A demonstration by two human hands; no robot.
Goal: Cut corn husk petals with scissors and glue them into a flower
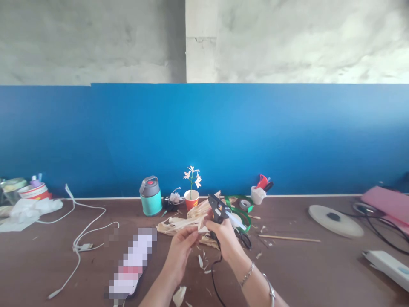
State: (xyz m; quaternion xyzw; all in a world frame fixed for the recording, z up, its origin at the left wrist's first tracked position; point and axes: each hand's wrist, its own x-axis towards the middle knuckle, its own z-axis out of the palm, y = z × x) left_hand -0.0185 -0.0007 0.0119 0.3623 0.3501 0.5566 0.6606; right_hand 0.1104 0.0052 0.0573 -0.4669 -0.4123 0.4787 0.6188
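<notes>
My right hand (225,238) is wrapped round a black hot glue gun (218,209), with a translucent glue stick (235,221) poking out of its back. Close beside it, my left hand (183,245) is closed in a pinch on a small pale petal-like piece (200,225), under the gun's front end. The fingertips partly cover this piece. Behind both hands lies a pile of cream, husk-like strips (182,221). A paper cup (192,200) beyond the pile holds a green stem with white flowers (192,172).
Green tape (246,224), a grey tape roll (245,205) and black-handled scissors (246,240) lie right of the pile. A thin stick (289,238) lies farther right. A teal jar (151,200) stands back left; white cables (76,243) and a blurred-out flat object (132,264) lie left. Scraps (179,296) dot the front.
</notes>
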